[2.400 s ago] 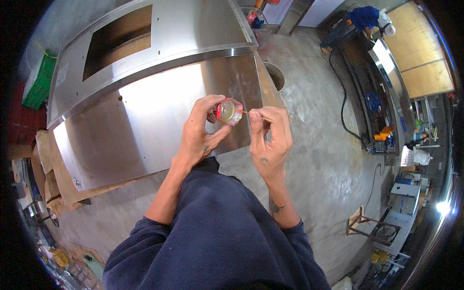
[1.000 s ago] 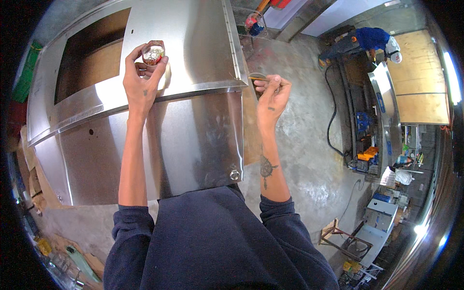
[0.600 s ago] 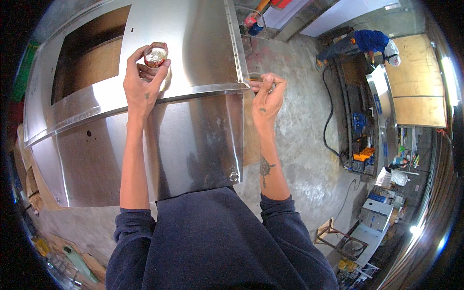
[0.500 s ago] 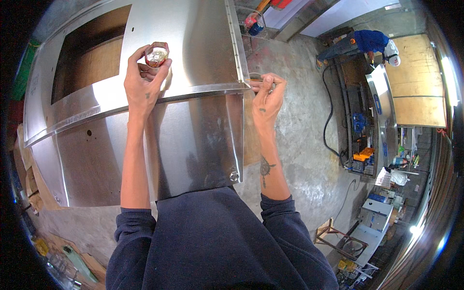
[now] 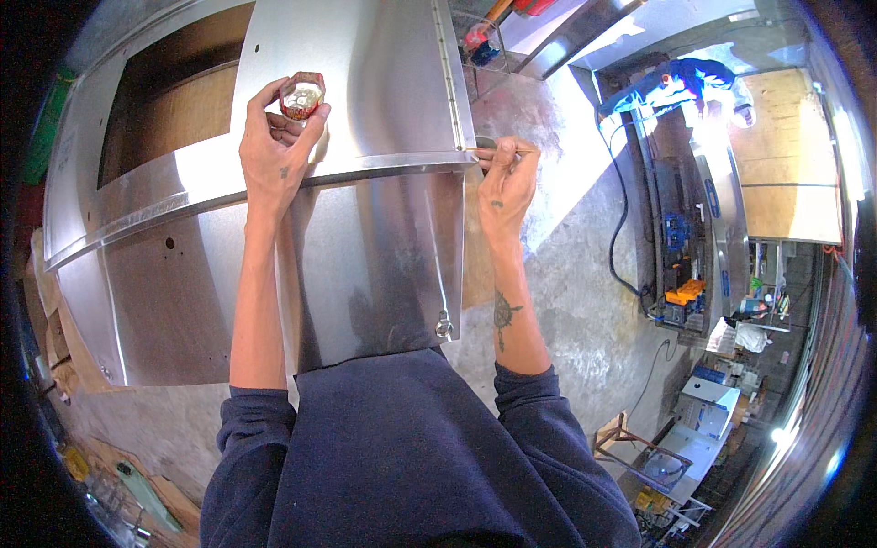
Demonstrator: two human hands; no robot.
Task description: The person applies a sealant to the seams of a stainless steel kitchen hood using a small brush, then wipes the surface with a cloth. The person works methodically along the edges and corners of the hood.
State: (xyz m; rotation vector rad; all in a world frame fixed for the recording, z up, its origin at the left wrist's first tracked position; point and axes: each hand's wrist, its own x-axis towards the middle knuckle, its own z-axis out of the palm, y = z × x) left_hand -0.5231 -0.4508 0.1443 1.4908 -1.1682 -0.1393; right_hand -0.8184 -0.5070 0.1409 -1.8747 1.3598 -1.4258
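My left hand (image 5: 276,146) is closed around a small faceted cup (image 5: 302,97) with reddish sides and a pale, shiny inside, held above the steel sheet. My right hand (image 5: 508,178) pinches a thin stick (image 5: 521,151), perhaps a fine brush, at the right corner of the stainless steel cabinet (image 5: 365,100). The stick's tip points left to the end of a hinge-like seam (image 5: 448,73); whether it touches cannot be told. Nearer me, a lower steel panel (image 5: 375,265) hangs or slopes below the cabinet's front edge, with a small round fitting (image 5: 444,326) near its right corner.
A rectangular opening (image 5: 196,114) lies in the steel at the left. On the right, a co-worker (image 5: 699,78) bends over a long bench (image 5: 722,210) in a bright bluish glare. A black cable (image 5: 617,219) runs across the concrete floor (image 5: 575,283).
A bright flash now lights the co-worker and floor at the upper right. My left hand with the cup sits slightly farther right and up; my right hand keeps its place at the corner.
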